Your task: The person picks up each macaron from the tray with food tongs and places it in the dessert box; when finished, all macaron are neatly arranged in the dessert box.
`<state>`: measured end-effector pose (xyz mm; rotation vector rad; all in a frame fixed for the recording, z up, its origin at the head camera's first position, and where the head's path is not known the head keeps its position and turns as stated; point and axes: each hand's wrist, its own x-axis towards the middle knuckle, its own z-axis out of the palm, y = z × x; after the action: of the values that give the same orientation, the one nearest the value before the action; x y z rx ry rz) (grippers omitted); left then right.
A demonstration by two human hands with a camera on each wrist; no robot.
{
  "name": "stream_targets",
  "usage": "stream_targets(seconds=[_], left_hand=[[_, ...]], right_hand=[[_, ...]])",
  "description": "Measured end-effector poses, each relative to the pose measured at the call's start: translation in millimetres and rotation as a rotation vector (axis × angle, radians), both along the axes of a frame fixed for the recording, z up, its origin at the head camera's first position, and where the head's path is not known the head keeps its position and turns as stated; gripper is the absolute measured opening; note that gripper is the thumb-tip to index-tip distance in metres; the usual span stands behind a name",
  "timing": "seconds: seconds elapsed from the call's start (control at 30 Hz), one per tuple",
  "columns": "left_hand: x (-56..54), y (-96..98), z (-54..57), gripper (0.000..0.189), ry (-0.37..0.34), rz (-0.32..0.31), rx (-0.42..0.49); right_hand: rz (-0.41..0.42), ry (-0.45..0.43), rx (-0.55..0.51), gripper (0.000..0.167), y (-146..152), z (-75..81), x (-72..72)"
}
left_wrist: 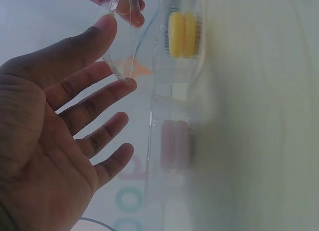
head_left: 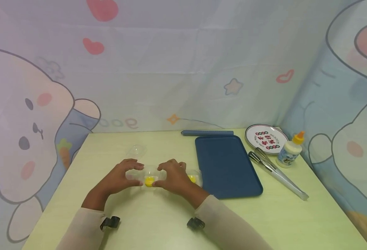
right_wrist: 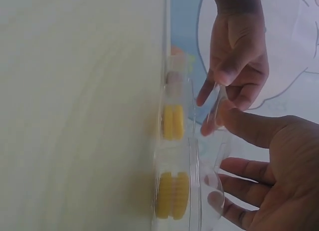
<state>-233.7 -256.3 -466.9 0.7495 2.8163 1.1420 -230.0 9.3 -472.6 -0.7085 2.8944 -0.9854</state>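
Both hands pinch a clear plastic lid (left_wrist: 130, 44) by its sides, tilted above a row of clear plastic boxes. My left hand (head_left: 119, 177) has its thumb and fingertips at the lid's left edge, with the other fingers spread. On the opposite edge are the thumb and fingers of my right hand (head_left: 174, 177). Below the lid, a yellow macaron (head_left: 149, 181) sits in the middle box. A pink macaron (left_wrist: 175, 144) is in the left box, near my left hand. Beside my right hand, another yellow macaron (right_wrist: 172, 195) lies in a box with a domed lid (right_wrist: 213, 183) on it.
A second clear lid (head_left: 138, 150) lies behind my left hand. Right of the boxes is a dark blue tray (head_left: 227, 166), with a blue-grey bar (head_left: 207, 133) behind it. Farther right are a plate (head_left: 266, 139), metal tongs (head_left: 278, 173) and a glue bottle (head_left: 289, 152).
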Motion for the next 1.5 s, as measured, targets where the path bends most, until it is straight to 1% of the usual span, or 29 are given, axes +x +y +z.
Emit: stream_targets(seconds=[0.13,0.3,0.53,0.77,1.03,1.4,1.5], left_hand=[[1.9,-2.1,-5.7,0.054,-0.031,0.010,-0.002],[0.5,-4.1,-13.3,0.054,-0.039,0.016,-0.016],[-2.3,-3.3,-12.9,0.052,-0.011,0.004,-0.030],[-1.5,-4.4,-11.9,0.049,-0.044,0.024,-0.033],[-1.2,-2.6,-14.0,0.047,-0.055,0.042,-0.059],[-1.5,-1.1,-15.5,0.048,-0.028,0.043,-0.077],[-1.7,-0.5,-17.3,0.047,-0.007,0.035,-0.093]], right_hand=[[-0.011,0.018,0.052,0.057,-4.9,-3.1,3.6],[-0.021,0.054,0.108,0.056,-9.6,-9.3,4.3],[-0.039,0.077,0.141,0.057,-11.3,-14.2,3.0],[-0.036,0.077,0.147,0.055,-11.3,-14.1,4.6],[-0.031,0.083,0.160,0.053,-11.0,-17.9,3.5],[-0.030,0.072,0.159,0.053,-9.8,-18.2,2.7],[-0.031,0.068,0.157,0.051,-10.0,-18.1,3.3]])
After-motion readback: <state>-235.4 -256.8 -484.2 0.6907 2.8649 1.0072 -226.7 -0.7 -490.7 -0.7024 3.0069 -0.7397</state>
